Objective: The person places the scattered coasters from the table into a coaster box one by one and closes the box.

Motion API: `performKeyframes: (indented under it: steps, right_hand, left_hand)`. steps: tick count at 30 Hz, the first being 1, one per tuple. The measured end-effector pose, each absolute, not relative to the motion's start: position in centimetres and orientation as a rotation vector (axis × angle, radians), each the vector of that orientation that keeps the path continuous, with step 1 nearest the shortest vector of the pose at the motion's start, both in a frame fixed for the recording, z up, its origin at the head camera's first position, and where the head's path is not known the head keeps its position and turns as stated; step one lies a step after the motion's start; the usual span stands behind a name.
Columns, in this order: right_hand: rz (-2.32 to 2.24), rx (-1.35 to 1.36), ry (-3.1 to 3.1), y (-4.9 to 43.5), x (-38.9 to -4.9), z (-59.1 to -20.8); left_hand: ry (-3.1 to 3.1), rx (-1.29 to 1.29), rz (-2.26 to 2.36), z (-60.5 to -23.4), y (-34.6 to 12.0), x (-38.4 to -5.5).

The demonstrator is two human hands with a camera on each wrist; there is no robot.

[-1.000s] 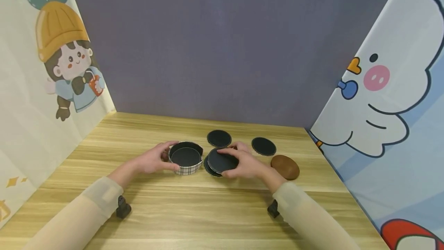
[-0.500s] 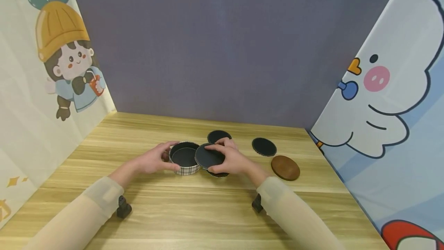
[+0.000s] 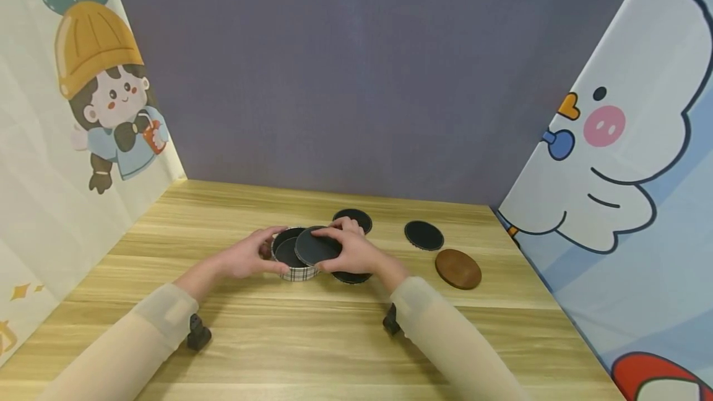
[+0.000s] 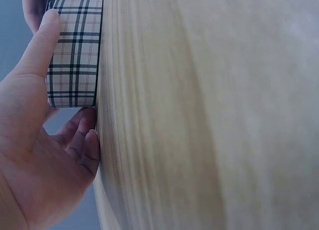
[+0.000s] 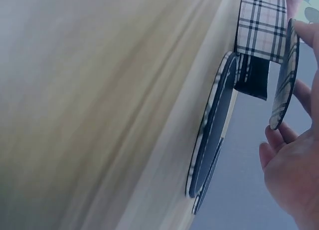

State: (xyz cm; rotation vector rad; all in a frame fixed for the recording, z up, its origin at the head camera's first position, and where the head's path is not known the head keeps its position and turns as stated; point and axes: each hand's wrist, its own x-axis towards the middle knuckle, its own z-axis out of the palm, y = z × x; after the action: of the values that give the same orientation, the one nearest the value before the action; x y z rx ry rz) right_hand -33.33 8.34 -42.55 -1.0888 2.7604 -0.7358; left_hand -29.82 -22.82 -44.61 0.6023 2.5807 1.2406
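Black coaster (image 3: 312,246) lies pinched between the right fingers (image 3: 330,232).

a: any lettering or numbers on the plaid holder (image 4: 75,55)?
b: none i can read.
a: and the printed side panels (image 3: 668,289)?
b: no legible word, brand or sign there either.
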Motion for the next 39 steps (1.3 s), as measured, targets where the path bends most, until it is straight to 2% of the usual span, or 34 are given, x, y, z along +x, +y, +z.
performKeyframes:
  steps: [20,39]
  right_hand:
    - [-0.715,-1.076,2.729,5.0,-33.4,-42.9]
    - [-0.686,-1.069,2.726,4.7,-34.0,-43.1]
  left_hand:
    - [2.53,0.611,1.245,-44.7,-22.9,-30.0]
    - [2.522,0.703,1.25,-44.8,-23.1,-30.0]
